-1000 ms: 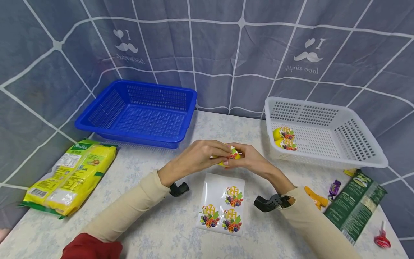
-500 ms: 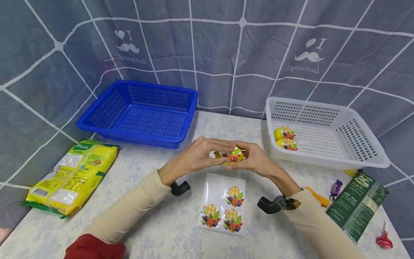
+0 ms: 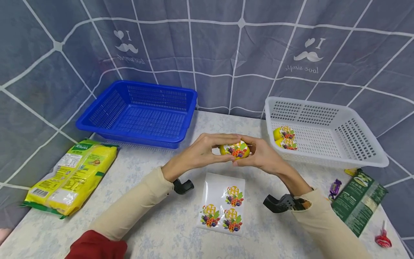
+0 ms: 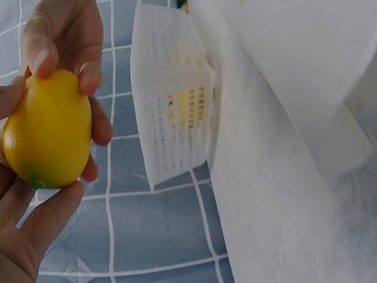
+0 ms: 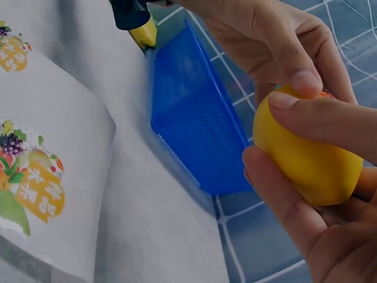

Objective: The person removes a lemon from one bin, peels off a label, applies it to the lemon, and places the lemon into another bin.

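Observation:
Both hands hold a yellow lemon [image 3: 246, 150] above the table, in the middle of the head view. A fruit-print sticker [image 3: 235, 149] lies on its side facing the head camera. My left hand [image 3: 202, 150] grips the left end between thumb and fingers, and my right hand [image 3: 266, 157] grips the right end. Up close, the left wrist view shows the lemon's bare side [image 4: 50, 127] with a green tip. Below the hands lies a white sticker sheet [image 3: 213, 187] bearing 3 fruit stickers, its upper left part blank.
At the back right, a white basket [image 3: 326, 144] contains 2 stickered lemons [image 3: 285, 133]. A blue basket [image 3: 150, 120] stands back left, with a yellow Knorr bag [image 3: 72, 176] before it. A green packet [image 3: 360, 201], purple candy [image 3: 335, 188] and red lollipop [image 3: 383, 239] lie right.
The hands and lemon have shifted slightly right and up. The left fingers have moved off the sticker, so more of it shows, and the lemon has turned a little.

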### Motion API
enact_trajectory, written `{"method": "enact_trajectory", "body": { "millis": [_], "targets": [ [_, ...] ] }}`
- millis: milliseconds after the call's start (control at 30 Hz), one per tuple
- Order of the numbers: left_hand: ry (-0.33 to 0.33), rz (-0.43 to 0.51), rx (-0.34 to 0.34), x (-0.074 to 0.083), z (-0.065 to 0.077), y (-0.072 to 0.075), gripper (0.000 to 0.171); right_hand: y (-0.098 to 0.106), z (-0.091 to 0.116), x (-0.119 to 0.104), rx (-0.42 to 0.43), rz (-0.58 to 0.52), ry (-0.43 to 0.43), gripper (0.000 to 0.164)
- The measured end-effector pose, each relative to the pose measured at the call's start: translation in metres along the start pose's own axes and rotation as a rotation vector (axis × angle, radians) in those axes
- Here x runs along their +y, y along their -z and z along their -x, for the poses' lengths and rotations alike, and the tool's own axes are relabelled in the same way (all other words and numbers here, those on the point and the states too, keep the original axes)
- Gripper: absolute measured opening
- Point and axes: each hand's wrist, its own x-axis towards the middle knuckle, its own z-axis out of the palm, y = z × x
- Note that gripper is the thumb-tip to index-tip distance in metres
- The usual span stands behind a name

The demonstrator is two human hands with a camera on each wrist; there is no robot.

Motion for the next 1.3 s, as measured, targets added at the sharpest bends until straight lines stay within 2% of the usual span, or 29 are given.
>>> {"method": "enact_trajectory", "body": {
  "millis": [133,367,500,600,667,733,867,933,1000,1067,1200,1300],
  "targets": [
    [0.036,0.026,0.018,0.001,-0.009,-0.007,0.047,0.008,0.006,0.000,0.032,0.032,-0.043,0.085],
    [0.093,0.121,0.017,0.000,-0.023,-0.022,0.047,0.023,0.020,0.009,-0.004,0.007,-0.042,0.084],
    [0.102,0.139,0.023,-0.003,-0.033,-0.030,0.047,0.046,0.035,0.018,-0.017,0.028,-0.073,0.083],
    [0.103,0.148,0.024,-0.004,-0.042,-0.035,0.046,0.077,0.055,0.030,0.052,0.074,-0.104,0.073],
    [0.113,0.158,0.023,-0.005,-0.049,-0.038,0.045,0.102,0.072,0.041,0.134,0.107,-0.118,0.065],
    [0.124,0.175,0.018,-0.006,-0.057,-0.041,0.044,0.128,0.092,0.054,0.236,0.183,-0.170,0.060],
    [0.148,0.199,0.003,-0.009,-0.073,-0.050,0.043,0.173,0.133,0.082,0.407,0.293,-0.341,0.066],
    [0.156,0.203,-0.008,-0.011,-0.081,-0.055,0.044,0.190,0.150,0.094,0.463,0.342,-0.429,0.070],
    [0.157,0.191,-0.015,-0.012,-0.090,-0.060,0.045,0.203,0.165,0.102,0.502,0.376,-0.501,0.072],
    [0.153,0.167,-0.023,-0.012,-0.100,-0.065,0.045,0.212,0.178,0.108,0.512,0.419,-0.537,0.072],
    [0.168,0.115,-0.043,-0.012,-0.124,-0.079,0.045,0.222,0.189,0.114,0.499,0.503,-0.546,0.071],
    [0.197,0.124,-0.066,-0.010,-0.143,-0.093,0.045,0.226,0.190,0.117,0.517,0.585,-0.529,0.062]
  ]
}}
